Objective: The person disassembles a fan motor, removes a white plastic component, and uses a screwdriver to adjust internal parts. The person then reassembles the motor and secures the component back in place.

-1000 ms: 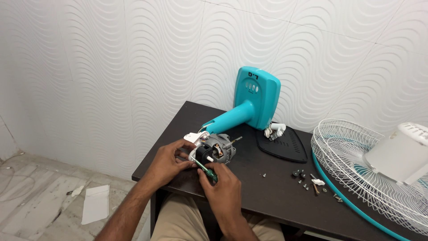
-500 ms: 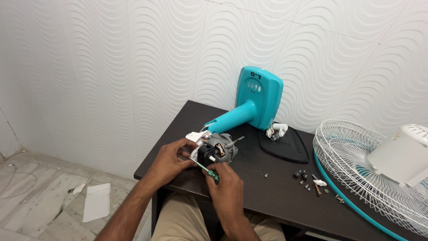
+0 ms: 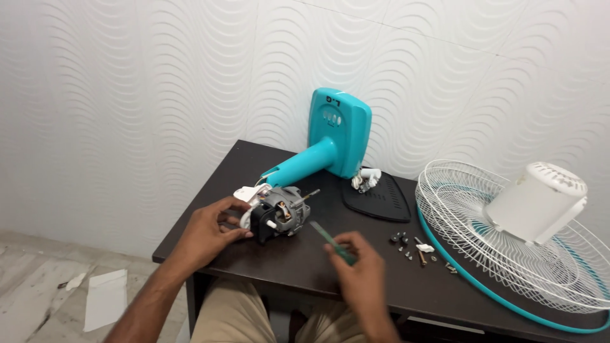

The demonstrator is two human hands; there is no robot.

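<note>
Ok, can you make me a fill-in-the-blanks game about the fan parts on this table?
1. The left hand steadies the grey ____ of the fan.
2. The right hand holds a screwdriver with a ____ handle.
3. The white motor cover sits on the wire ____.
4. The loose screws lie on the dark ____.

Missing words: motor, green, grille, table

Bare forearms, no sleeves; khaki trousers [image 3: 232, 314].
</note>
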